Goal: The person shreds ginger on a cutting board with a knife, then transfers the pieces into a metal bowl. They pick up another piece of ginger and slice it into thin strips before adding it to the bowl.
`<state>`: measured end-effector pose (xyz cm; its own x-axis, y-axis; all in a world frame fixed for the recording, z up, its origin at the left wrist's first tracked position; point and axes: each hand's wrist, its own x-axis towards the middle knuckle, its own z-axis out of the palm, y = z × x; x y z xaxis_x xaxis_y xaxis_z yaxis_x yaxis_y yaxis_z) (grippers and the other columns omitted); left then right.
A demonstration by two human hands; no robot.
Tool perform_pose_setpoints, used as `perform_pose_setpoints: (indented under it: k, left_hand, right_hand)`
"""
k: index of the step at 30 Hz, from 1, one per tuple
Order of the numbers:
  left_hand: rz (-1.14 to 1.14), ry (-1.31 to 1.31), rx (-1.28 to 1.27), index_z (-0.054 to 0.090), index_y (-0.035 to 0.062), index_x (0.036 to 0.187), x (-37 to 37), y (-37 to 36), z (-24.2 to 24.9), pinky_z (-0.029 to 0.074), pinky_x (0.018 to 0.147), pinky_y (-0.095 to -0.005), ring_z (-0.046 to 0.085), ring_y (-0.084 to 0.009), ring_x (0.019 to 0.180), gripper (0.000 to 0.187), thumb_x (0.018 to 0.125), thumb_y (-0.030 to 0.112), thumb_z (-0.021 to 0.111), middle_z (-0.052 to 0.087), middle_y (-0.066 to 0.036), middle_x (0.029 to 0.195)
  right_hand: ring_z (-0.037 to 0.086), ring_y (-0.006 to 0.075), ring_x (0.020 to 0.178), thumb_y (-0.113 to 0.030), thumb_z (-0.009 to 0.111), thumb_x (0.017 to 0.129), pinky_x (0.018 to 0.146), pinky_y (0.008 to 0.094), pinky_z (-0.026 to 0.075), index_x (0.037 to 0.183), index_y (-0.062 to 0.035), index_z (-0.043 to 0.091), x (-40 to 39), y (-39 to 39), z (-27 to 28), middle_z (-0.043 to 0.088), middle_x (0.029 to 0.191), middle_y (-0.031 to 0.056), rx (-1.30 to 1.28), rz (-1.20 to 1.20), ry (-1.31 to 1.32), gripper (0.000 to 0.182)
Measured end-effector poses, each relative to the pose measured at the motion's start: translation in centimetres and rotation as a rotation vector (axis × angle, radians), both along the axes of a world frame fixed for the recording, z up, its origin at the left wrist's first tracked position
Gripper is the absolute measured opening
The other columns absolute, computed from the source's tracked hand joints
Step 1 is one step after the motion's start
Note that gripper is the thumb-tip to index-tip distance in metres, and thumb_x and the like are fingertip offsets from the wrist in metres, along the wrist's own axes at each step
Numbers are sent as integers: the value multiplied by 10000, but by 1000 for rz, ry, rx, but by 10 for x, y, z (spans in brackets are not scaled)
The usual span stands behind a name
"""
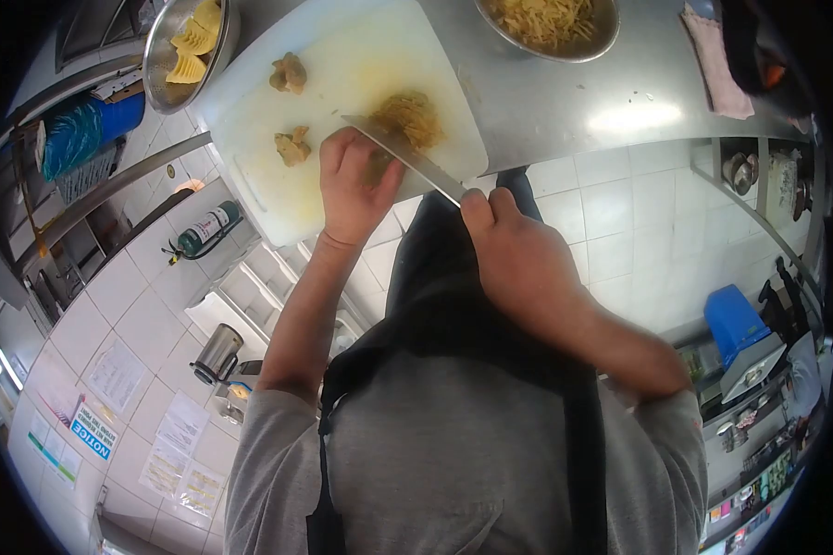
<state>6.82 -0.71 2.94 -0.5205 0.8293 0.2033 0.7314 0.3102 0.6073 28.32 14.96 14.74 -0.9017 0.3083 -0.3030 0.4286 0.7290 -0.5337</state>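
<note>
My right hand (523, 242) is wrapped around the handle of a kitchen knife (415, 161), its blade slanting up and left across the white cutting board (342, 46). Beside the blade, my left hand (354, 190) has bent fingers pressed on a brownish food piece (378, 166), mostly hidden by the hand and knife. A pile of thin yellow-brown shreds (409, 118) lies just beyond the blade. Two brownish chunks, an upper one (288, 73) and a lower one (292, 146), rest on the board's left part.
A metal colander (157, 69) with yellow ridged pieces stands at the board's upper left. To the upper right, a metal bowl (611, 42) holds similar shreds. A pink cloth (715, 65) lies on the steel counter (537, 111). A fire extinguisher (204, 231) is at left.
</note>
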Motion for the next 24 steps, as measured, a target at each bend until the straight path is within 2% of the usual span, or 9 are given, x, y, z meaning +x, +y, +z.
perform_pose_setpoints:
  k: [3,17,24]
  left_hand:
    - [4,30,14,743,37,1281,-1,3,3,592,970,-432,703,-367,1136,481,821,67,882,690,-173,1257]
    - [26,-67,45,760,42,1243,-3,5,3,594,988,-426,719,-370,1131,462,804,80,901,729,-160,1227]
    - [26,-66,50,771,60,1199,-3,4,3,614,964,-414,726,-341,1159,416,806,64,906,721,-134,1269]
  right_hand:
    - [749,263,648,-51,631,994,549,388,620,1203,12,540,3,0,9,669,988,175,-2,9,-17,236]
    - [747,255,653,-63,634,1012,545,385,616,1214,8,531,0,-4,9,668,982,178,7,11,-24,238]
    - [770,290,677,-48,637,993,543,391,616,1181,9,533,-14,-5,-13,672,985,192,-22,0,35,222]
